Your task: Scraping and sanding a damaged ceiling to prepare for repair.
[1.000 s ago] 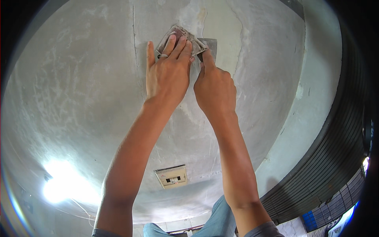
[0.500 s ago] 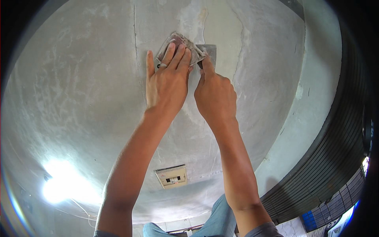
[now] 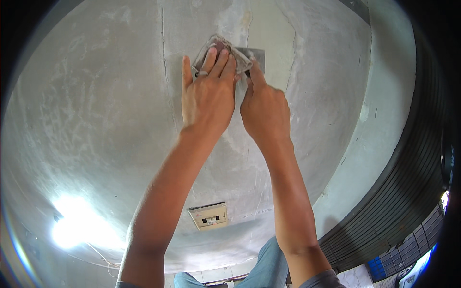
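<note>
My left hand (image 3: 208, 96) lies with straightened fingers on a dusty, tilted square plate (image 3: 217, 44) against the grey plastered wall (image 3: 105, 96); its little finger stands apart and another finger wears a ring. My right hand (image 3: 264, 110) is just to the right, closed round a dark flat scraper (image 3: 258, 54) with its index finger extended along the blade, by the plate's right corner. The scraper's handle is hidden by the fingers.
A beige switch plate (image 3: 208, 214) is on the wall below, between my forearms. A bright lamp (image 3: 72, 225) with a loose wire glows at lower left. A pale pillar edge (image 3: 386, 110) and dark ribbed shutter (image 3: 379, 211) stand on the right.
Both hands, the square plate and the scraper moved slightly down, then up and a little to the right, staying together. The plate's tilt has changed slightly.
</note>
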Available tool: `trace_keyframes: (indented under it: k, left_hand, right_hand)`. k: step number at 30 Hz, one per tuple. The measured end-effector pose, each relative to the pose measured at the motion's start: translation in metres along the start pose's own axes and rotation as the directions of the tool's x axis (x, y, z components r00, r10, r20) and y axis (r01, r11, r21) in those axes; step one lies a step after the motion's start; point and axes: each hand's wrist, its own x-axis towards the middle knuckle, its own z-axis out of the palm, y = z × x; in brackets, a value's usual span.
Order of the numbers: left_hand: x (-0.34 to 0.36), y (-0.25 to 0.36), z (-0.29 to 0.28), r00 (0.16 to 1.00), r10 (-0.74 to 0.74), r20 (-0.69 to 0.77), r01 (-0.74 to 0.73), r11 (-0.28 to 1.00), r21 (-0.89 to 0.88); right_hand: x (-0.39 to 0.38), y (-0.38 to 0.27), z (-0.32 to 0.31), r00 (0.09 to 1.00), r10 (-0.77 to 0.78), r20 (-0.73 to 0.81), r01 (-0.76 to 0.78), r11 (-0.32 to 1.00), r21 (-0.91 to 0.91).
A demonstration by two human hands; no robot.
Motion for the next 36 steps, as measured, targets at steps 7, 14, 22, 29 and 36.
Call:
trace_keyframes:
  k: [7,14,22,29,36]
  left_hand:
    - [0.002,-0.001,0.003,1.0,-0.005,-0.017,0.004,0.999,-0.04]
    - [-0.018,0.0,0.006,1.0,-0.012,-0.022,0.011,0.999,-0.046]
    - [-0.021,-0.011,0.001,0.999,0.038,0.003,-0.038,0.999,0.001]
    - [-0.011,-0.018,-0.004,0.999,0.049,-0.008,-0.049,0.998,0.039]
    - [-0.018,-0.024,-0.004,1.0,0.03,-0.005,-0.03,0.998,0.052]
  right_hand:
    - [0.0,0.01,0.003,1.0,-0.014,-0.021,0.013,0.999,-0.049]
    - [-0.014,0.013,0.007,1.0,0.02,0.014,-0.018,0.994,-0.109]
    - [-0.02,0.012,0.014,1.0,0.014,-0.018,-0.016,0.993,-0.113]
    - [-0.013,0.008,0.012,0.999,-0.047,0.0,0.047,0.991,-0.127]
    - [-0.017,0.005,0.011,0.998,-0.025,0.052,0.031,0.993,-0.118]
